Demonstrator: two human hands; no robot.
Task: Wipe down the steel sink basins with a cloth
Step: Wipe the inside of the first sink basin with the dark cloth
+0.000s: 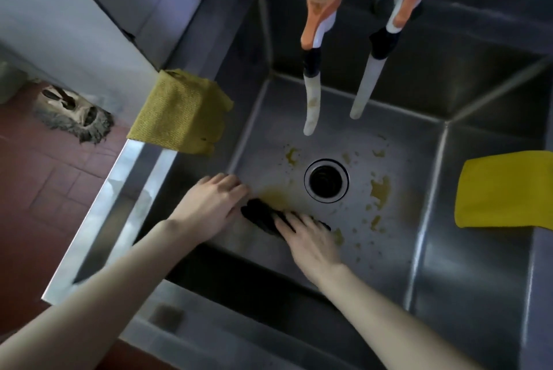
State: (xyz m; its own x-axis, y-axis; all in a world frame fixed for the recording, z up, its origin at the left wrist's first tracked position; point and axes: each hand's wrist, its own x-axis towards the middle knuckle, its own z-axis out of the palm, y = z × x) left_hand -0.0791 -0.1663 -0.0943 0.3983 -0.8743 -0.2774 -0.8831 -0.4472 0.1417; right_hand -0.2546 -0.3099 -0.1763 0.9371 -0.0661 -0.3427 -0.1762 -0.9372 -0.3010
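A deep steel sink basin (425, 256) fills the view, with a round drain (326, 180) in its floor and yellow smears (380, 191) around it. A dark cloth (263, 215) lies on the basin floor left of the drain. My left hand (209, 203) rests at the cloth's left end with its fingers bent onto it. My right hand (308, 239) lies flat on the cloth's right part, fingers spread and pressing down.
A mustard cloth (179, 113) hangs over the sink's left rim and a bright yellow cloth (505, 190) over the right divider. Two orange-handled taps (314, 49) with white spouts hang above the basin. A mop head (74, 116) lies on the red tiled floor at left.
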